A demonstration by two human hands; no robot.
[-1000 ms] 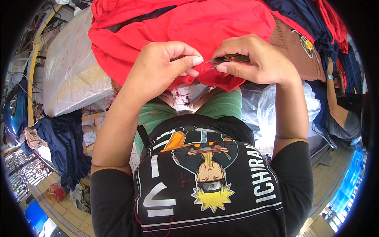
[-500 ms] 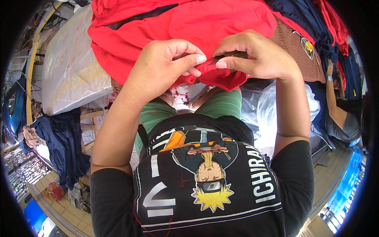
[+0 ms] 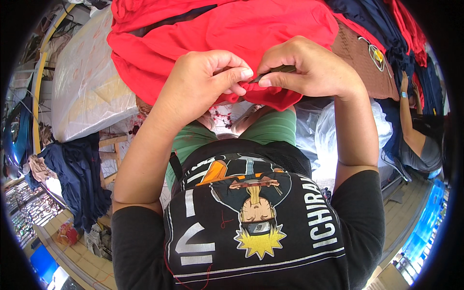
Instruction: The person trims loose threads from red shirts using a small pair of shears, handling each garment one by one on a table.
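Observation:
A large red garment (image 3: 208,36) is spread over the work surface, its near edge hanging toward my knees. My left hand (image 3: 212,72) is closed in a pinch on the bunched edge of that garment, thumb against fingertips. Close on its right, my right hand (image 3: 309,67) is curled around small dark thread snips (image 3: 284,69). Their narrow tip points left and meets the red cloth beside my left fingertips. My right palm and fingers hide part of the snips, so I cannot tell whether the blades are apart.
Left stands a bulky plastic-wrapped bundle (image 3: 92,77), with navy cloth (image 3: 79,174) hanging below it. A brown textured cushion (image 3: 360,63) carries a looped white cord (image 3: 376,55). Clear plastic bags (image 3: 333,130) lie by my right leg. At far right, another person's arm (image 3: 408,118) reaches toward hanging garments.
My right hand has shifted slightly left, bringing the tip of the snips closer to my left fingertips. The left hand keeps its pinch on the cloth almost in place.

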